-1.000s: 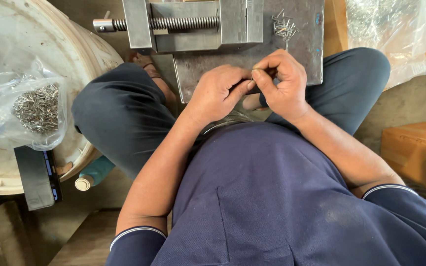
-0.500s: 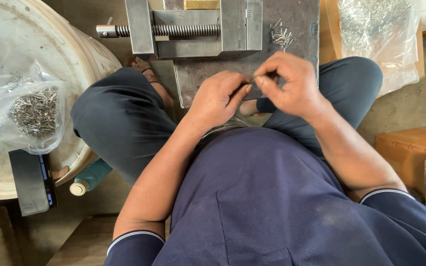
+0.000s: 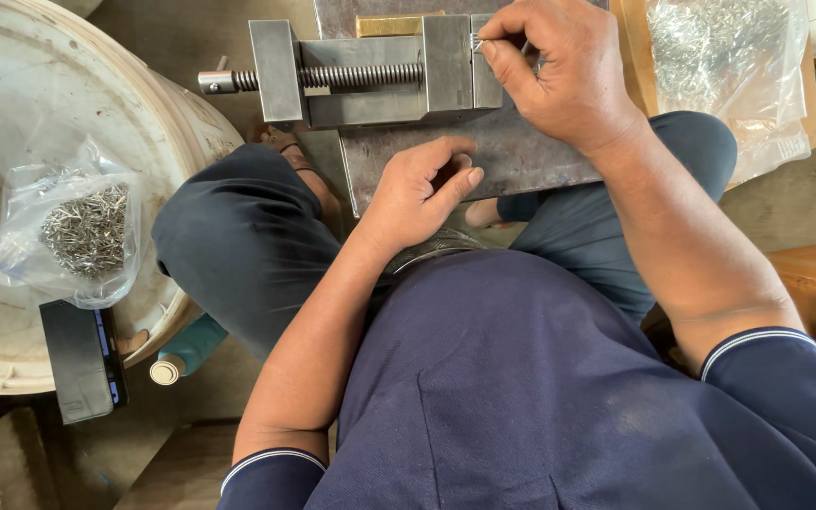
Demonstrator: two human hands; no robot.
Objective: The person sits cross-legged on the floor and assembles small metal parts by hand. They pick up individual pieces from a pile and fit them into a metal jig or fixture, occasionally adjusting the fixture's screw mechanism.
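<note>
— Where's the right hand (image 3: 569, 80) gone?

— Up at the grey steel bench vise (image 3: 370, 71), the one with the threaded screw, sitting on the flat grey metal plate (image 3: 521, 156) across the knees. Thumb and forefinger are pinched shut on a small thin silvery metal piece (image 3: 477, 42), held right at the gap beside the vise's sliding block. Whether the piece sits inside the gap or only at its edge, I can't tell from here.

— And the left hand (image 3: 417, 189)?

— It rests on the near edge of that plate, fingers loosely curled in. If there's anything in the palm, it's hidden.

— Where's the stock?

— A clear plastic bag of small silvery metal pieces (image 3: 77, 231) lies on the big white round drum lid (image 3: 11, 113) to the left, with a black phone-like slab (image 3: 82, 359) at its rim. A bigger clear bag of the same shiny bits (image 3: 720, 57) sits on the far right, on a cardboard box
</note>
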